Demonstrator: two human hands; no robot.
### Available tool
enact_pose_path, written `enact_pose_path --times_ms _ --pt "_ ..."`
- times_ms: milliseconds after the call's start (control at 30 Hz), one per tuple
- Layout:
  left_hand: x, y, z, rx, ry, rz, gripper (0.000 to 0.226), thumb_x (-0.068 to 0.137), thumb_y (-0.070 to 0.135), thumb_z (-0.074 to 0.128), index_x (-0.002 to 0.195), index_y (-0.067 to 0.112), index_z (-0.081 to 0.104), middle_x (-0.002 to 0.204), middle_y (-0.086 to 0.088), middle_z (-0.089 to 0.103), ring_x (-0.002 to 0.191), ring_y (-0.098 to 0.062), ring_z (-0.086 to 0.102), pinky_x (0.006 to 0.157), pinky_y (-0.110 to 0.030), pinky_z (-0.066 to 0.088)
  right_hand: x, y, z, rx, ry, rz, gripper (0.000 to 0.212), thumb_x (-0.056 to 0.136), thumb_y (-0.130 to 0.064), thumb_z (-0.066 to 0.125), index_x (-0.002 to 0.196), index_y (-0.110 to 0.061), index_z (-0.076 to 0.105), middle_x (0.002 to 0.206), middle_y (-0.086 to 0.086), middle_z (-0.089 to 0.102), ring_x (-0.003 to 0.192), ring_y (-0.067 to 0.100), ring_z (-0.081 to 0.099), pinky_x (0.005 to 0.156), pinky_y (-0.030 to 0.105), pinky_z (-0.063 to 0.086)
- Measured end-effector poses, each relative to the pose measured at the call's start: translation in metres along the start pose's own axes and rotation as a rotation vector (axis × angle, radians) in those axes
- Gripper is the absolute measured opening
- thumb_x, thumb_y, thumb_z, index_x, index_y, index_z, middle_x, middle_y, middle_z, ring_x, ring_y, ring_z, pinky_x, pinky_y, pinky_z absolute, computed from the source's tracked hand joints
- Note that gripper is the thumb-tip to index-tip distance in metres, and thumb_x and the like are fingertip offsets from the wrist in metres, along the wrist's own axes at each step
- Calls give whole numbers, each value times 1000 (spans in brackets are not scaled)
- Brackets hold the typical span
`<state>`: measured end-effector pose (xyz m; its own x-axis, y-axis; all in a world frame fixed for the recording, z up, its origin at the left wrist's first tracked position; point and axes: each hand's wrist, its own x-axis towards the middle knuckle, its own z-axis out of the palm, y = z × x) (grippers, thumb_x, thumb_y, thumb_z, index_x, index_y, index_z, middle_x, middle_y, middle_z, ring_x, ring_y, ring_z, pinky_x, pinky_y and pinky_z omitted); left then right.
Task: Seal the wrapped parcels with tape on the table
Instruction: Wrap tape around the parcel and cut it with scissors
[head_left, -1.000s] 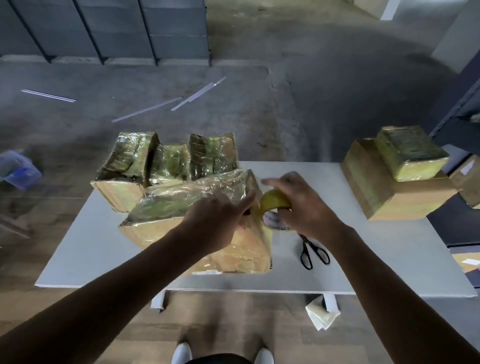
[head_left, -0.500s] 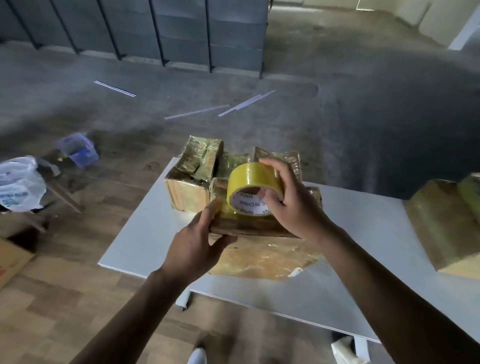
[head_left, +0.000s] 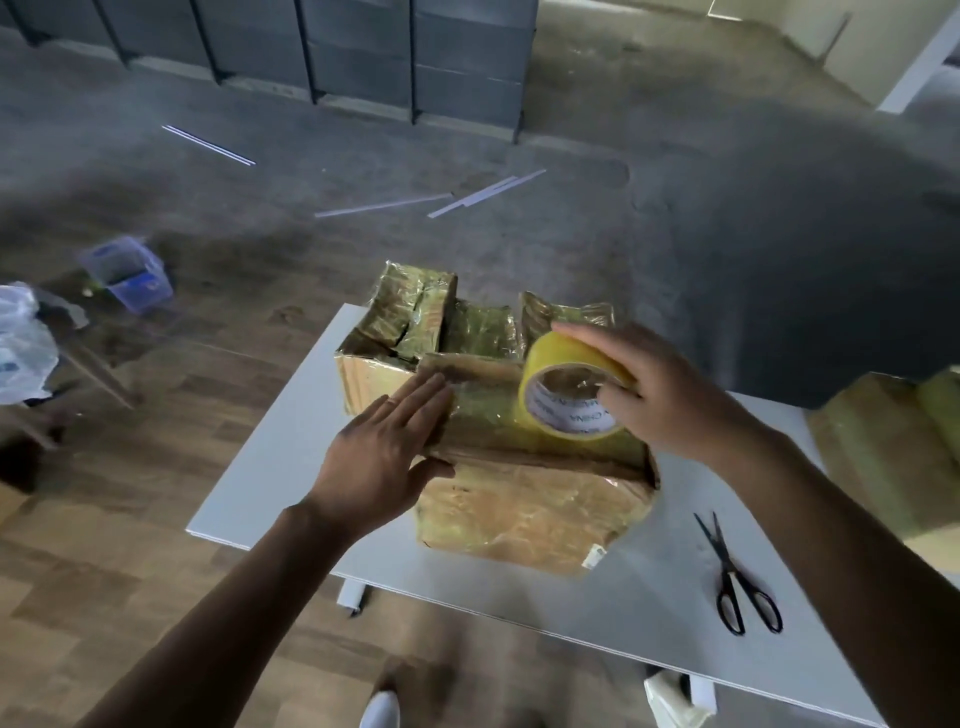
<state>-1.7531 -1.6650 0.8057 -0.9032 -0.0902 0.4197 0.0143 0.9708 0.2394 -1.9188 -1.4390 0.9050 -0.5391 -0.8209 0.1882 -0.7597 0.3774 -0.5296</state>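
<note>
The right hand (head_left: 670, 395) holds the yellow tape roll (head_left: 569, 389) on the near parcel (head_left: 535, 499), mid-worktop (head_left: 291, 467). The left hand (head_left: 384, 452) lies flat, open, at 9 o'clock. Taping looks underway; next, pull the tape across.

Count: wrapped parcels, 4 clustered table centre (head_left: 535, 499) (head_left: 400, 322) (head_left: 480, 330) (head_left: 563, 312); more parcels at 3 o'clock edge, cropped, number unclear; tape roll (head_left: 566, 384) 1; scissors (head_left: 737, 582) 1; hands 2 (head_left: 387, 452) (head_left: 660, 387).

Dim light falls on a grey concrete floor (head_left: 675, 218) that meets wood-look flooring (head_left: 156, 519) nearer the camera, with dark grey cabinets (head_left: 363, 57) along the far wall, pale strips (head_left: 384, 205) scattered about, and a white surface (head_left: 291, 467).
</note>
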Motion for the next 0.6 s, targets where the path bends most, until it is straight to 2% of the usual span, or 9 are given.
enact_pose_path --times_ms 67,133,233,333,400,467,533,600 --pt "6 6 3 1 -21 51 80 71 38 81 139 9 50 148 -4 44 137 -20 39 98 -38 47 -13 8 -17 -65 -81 26 67 86 -13 49 132 -61 35 121 -14 46 104 4 49 85 31 45" --pt "14 11 5 -9 -39 81 78 72 37 80 139 9 50 149 -4 43 139 -19 36 100 -35 43 -20 12 -28 -136 -132 42 71 87 -13 51 130 -66 31 121 -22 42 108 5 47 86 32 45" --pt "22 14 4 -7 -61 92 79 70 36 82 138 10 51 147 -3 45 138 -17 37 99 -31 38 -21 15 -35 -143 -166 71 76 87 -11 52 124 -74 27 122 -24 41 113 10 48 89 35 46" --pt "24 14 2 -11 -68 94 80 68 34 84 138 11 52 146 -2 46 136 -17 40 97 -29 39 -23 17 -41 -135 -199 110 73 87 -13 50 122 -74 30 114 -22 49 95 23 60 79 45 53" --pt "24 12 1 -6 -73 75 80 67 33 85 137 12 53 146 -1 47 136 -16 40 95 -30 43 -24 22 -48 -271 -213 114 67 88 -15 51 127 -67 37 100 -18 46 81 19 57 67 32 50" --pt "23 8 -2 9 -81 57 80 66 34 85 137 12 53 145 -1 48 135 -16 40 93 -32 46 -24 25 -52 -427 -203 101 60 87 -17 54 130 -58 44 88 -13 38 70 9 47 56 20 34" --pt "24 5 -5 54 -109 57 83 63 35 87 136 11 54 143 -3 50 134 -19 43 95 -36 46 -24 25 -52 -404 -192 118 57 86 -16 55 128 -54 49 83 -12 36 66 5 42 54 17 26" --pt "29 8 -7 174 -182 71 88 57 36 90 132 6 56 139 -9 54 131 -25 48 98 -45 46 -25 24 -47 -341 -170 108 56 86 -13 55 126 -51 53 82 -14 36 65 4 41 53 17 26"
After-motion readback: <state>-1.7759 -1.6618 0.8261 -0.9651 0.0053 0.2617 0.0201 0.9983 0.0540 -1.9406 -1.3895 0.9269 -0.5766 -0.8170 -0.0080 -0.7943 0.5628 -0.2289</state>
